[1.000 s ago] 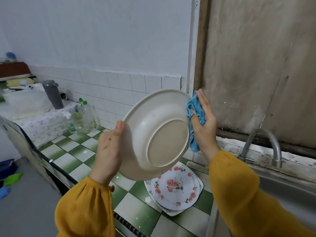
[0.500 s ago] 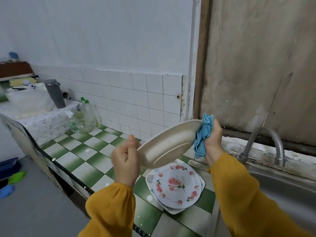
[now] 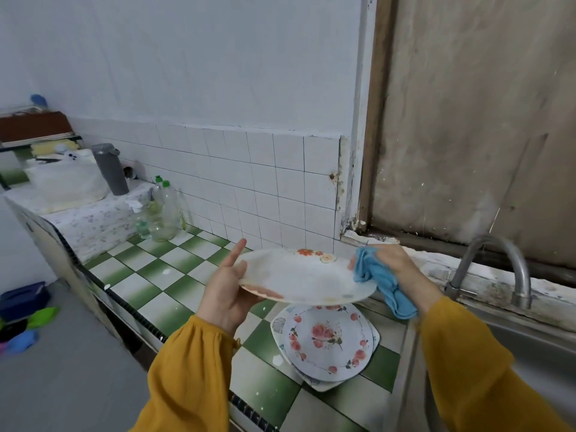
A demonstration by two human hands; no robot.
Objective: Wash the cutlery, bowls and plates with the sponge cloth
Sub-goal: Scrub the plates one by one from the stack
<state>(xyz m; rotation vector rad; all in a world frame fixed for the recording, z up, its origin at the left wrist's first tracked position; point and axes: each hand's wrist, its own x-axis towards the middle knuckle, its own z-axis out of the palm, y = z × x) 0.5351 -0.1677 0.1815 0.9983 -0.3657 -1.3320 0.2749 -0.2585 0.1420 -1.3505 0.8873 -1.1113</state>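
Note:
A white plate (image 3: 299,277) with orange flowers on its rim is held face up, nearly level, above the counter. My left hand (image 3: 226,291) grips its left edge from below, with the forefinger pointing up. My right hand (image 3: 396,269) holds a blue sponge cloth (image 3: 378,280) against the plate's right rim. Below the plate, a stack of rose-patterned plates (image 3: 327,341) lies on the green and white tiled counter (image 3: 149,285).
A steel sink (image 3: 530,353) with a curved tap (image 3: 498,263) is on the right. Clear bottles with green caps (image 3: 163,210) stand against the tiled wall at the back left. A grey flask (image 3: 110,169) stands on a raised covered surface further left.
The plate has turned from its underside facing me to face up and nearly level, and has come down towards the counter. My right hand with the cloth stayed at its right rim.

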